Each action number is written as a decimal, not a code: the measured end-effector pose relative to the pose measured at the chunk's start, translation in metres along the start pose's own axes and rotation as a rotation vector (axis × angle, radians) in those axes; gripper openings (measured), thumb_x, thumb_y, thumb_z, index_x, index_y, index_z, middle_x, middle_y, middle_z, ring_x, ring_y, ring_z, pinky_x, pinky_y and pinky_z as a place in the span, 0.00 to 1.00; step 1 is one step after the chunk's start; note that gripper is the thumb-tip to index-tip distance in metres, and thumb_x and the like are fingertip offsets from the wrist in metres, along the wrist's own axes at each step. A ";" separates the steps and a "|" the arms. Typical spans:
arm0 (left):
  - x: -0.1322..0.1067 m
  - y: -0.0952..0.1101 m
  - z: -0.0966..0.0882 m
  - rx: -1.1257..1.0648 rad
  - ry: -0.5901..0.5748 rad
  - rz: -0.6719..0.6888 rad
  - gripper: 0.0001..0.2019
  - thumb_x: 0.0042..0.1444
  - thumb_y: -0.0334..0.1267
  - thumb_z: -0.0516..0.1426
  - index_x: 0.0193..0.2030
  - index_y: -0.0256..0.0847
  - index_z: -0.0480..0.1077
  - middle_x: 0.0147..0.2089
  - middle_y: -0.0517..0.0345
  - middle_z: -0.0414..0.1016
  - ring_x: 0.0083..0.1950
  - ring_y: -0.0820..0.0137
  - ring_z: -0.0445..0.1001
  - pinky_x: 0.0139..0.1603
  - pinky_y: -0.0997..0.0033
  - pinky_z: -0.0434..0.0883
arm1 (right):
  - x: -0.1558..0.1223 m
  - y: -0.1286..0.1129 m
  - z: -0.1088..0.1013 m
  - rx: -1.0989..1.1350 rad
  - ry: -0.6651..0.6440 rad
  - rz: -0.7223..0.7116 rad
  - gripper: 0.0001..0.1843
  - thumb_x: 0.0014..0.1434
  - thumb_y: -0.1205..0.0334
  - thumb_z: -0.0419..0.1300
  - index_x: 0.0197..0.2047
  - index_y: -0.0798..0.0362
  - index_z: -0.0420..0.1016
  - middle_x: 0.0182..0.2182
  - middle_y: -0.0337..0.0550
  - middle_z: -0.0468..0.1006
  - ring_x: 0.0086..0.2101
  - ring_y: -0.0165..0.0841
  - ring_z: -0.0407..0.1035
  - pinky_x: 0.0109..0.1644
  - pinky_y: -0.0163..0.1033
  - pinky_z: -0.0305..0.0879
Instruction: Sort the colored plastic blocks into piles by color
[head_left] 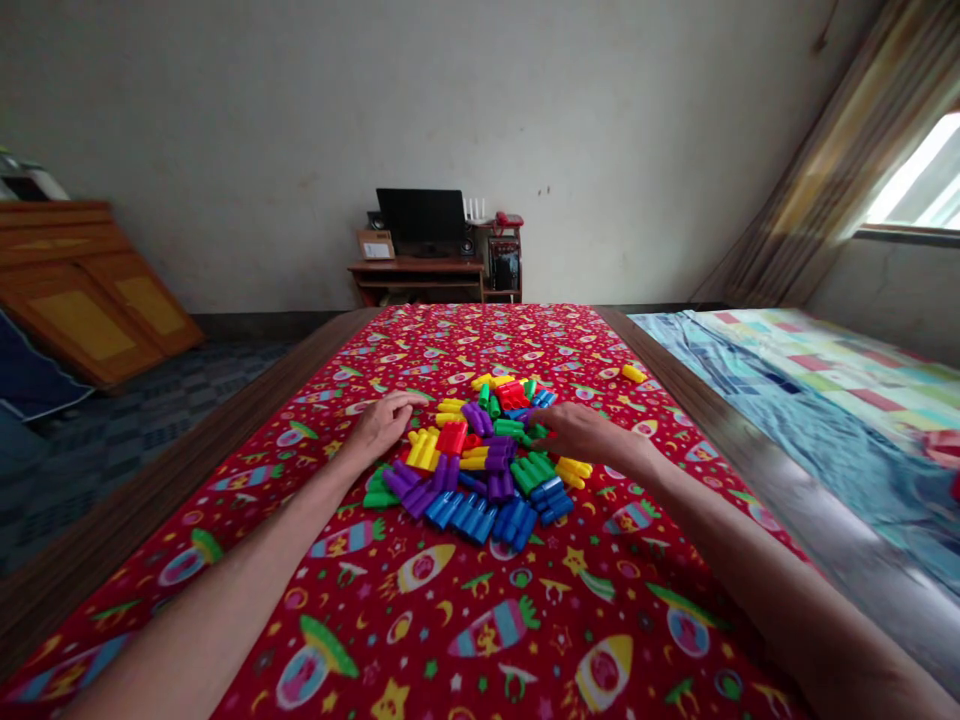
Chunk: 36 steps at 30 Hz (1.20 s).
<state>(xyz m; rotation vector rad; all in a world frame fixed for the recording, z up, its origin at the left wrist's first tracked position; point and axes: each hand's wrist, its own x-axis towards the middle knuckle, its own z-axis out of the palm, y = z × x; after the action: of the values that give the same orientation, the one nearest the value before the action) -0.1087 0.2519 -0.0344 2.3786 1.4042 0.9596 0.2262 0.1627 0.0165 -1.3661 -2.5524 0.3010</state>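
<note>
"What's nearest?"

"Blue plastic blocks (463,514), fronting the multicoloured block pile (499,456) mid-frame."

"And the hands?"

"The left hand (383,422), loosely bent and empty, is left of the pile; the right hand (583,436) covers its right edge, grip hidden, so I can't tell."

"Beyond?"

"A lone yellow block (634,373), right of centre."

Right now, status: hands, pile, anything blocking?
Left hand beside colored plastic pile. Right hand at its right side, grip unclear. Pile jumbled on red cloth; one yellow piece apart. Nothing visibly blocking either hand.
</note>
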 end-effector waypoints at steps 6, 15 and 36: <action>0.000 -0.003 0.001 -0.006 -0.011 0.017 0.20 0.52 0.41 0.46 0.37 0.39 0.78 0.47 0.49 0.80 0.50 0.59 0.76 0.58 0.57 0.69 | 0.009 0.002 0.009 0.042 0.041 0.111 0.13 0.54 0.60 0.63 0.43 0.56 0.77 0.27 0.39 0.74 0.27 0.28 0.64 0.29 0.32 0.53; -0.001 0.056 -0.014 -0.215 0.130 -0.027 0.26 0.60 0.53 0.46 0.50 0.37 0.74 0.51 0.49 0.78 0.53 0.58 0.75 0.55 0.62 0.71 | 0.017 -0.010 0.004 0.983 0.344 0.123 0.20 0.50 0.46 0.64 0.35 0.56 0.78 0.29 0.41 0.78 0.30 0.31 0.70 0.35 0.36 0.63; -0.021 0.123 0.027 0.013 0.015 0.230 0.14 0.61 0.45 0.51 0.32 0.42 0.72 0.35 0.50 0.77 0.42 0.62 0.75 0.47 0.64 0.72 | 0.014 0.034 -0.004 1.085 0.784 0.314 0.23 0.46 0.41 0.65 0.28 0.56 0.76 0.24 0.41 0.75 0.26 0.28 0.68 0.33 0.36 0.69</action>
<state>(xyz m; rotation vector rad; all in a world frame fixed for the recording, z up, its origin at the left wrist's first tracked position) -0.0121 0.1742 -0.0043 2.5896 1.1625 1.0261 0.2471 0.1929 0.0121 -1.0705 -1.1774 0.8349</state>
